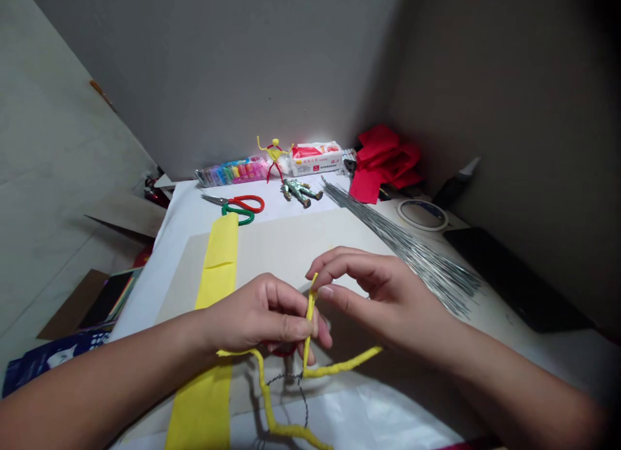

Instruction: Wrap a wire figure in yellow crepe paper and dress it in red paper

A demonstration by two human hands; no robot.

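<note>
My left hand [264, 314] pinches a wire figure between thumb and fingers, above the board. Yellow crepe-like paper strip wraps its limbs [339, 367], while bare dark twisted wire [306, 405] shows at its middle. One yellow limb stands upright out of my left grip. At its top end, the thumb and forefinger of my right hand [373, 282] close on the tip. A bit of red shows beneath my left hand, mostly hidden. Under my left forearm runs a long flat strip of yellow paper [216, 282].
Red-and-green-handled scissors [245, 204] lie beyond the paper. A bundle of thin metal wires [407, 243] stretches along the right, near a tape roll [423, 215] and a black flat object [514, 278]. Behind are a yellow-red figure [274, 154], a tissue pack [316, 158] and red paper [385, 159].
</note>
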